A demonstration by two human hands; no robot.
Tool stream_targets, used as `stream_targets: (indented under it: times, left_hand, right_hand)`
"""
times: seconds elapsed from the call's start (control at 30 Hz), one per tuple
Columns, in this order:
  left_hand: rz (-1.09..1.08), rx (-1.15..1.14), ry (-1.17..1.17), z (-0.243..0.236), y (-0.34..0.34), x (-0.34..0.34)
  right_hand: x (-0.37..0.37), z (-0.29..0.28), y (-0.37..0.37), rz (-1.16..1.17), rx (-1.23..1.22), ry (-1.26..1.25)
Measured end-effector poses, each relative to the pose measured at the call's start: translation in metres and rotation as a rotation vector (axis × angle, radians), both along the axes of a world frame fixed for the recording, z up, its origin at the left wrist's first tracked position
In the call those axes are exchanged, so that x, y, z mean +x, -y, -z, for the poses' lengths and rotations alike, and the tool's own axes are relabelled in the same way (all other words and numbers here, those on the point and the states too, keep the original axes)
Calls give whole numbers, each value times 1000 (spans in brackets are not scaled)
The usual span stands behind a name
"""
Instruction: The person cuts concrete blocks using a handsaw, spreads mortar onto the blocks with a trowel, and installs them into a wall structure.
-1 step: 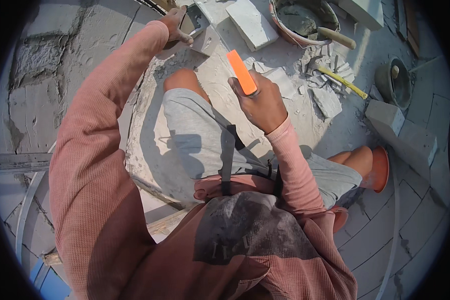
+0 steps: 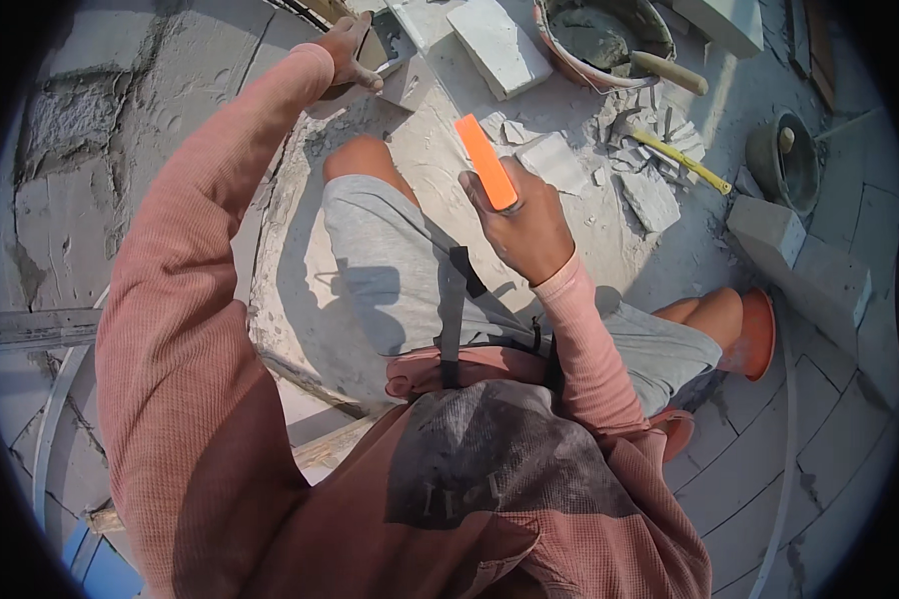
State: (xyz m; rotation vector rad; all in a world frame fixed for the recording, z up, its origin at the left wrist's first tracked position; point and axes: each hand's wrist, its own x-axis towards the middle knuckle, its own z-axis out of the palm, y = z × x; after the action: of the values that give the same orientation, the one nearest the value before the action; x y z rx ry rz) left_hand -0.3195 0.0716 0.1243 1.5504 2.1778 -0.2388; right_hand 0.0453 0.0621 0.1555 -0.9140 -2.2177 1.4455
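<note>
- Right hand (image 2: 526,225) is closed round the near end of an orange-handled tool (image 2: 486,162), in the middle of the dusty floor (image 2: 440,178), just beyond the person's legs.
- The handle is bright, smooth and straight-sided; from it a thin pale blade (image 2: 438,78) slants toward the floor's far left, seen almost edge-on, its teeth too fine to make out.
- Dusty floor spreads between the left knee (image 2: 366,160) and the tool hand, giving room under the wrist; the knee limits it on the left.
- Flat white offcuts (image 2: 552,165) lie just right of that hand.
- Left of the knee, a rough seam marks the floor's edge against a grey jointed surface (image 2: 80,230).
- Left hand (image 2: 348,58), near the floor's far left corner, is spread over a grey block (image 2: 408,86), thumb apart from the fingers; how firmly it grips, I cannot tell. The blade runs close beside the block.
- Toward the right edge, a yellow-handled hammer (image 2: 681,160) lies on broken chips, with pale blocks (image 2: 766,232) past it.
- At the far edge, a white slab (image 2: 499,48) and a mortar bucket (image 2: 567,70) border the blade's right side.
</note>
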Motion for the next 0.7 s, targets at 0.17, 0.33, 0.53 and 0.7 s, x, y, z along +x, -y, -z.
stream_targets:
  times: [0.17,0.33,0.53,0.7]
  left_hand:
    - [-75,93,-42,7,21,-23]
    - [-32,88,-40,36,2,-17]
    - [-61,60,-78,17,19,-23]
    - [-70,72,-68,19,25,-27]
  right_hand:
    - [77,-42,54,125,-198,21]
    - [-12,0,-14,16,-43,-2]
    - [52,-32,43,53,-164,33]
    - [52,-45,37,14,-221,94]
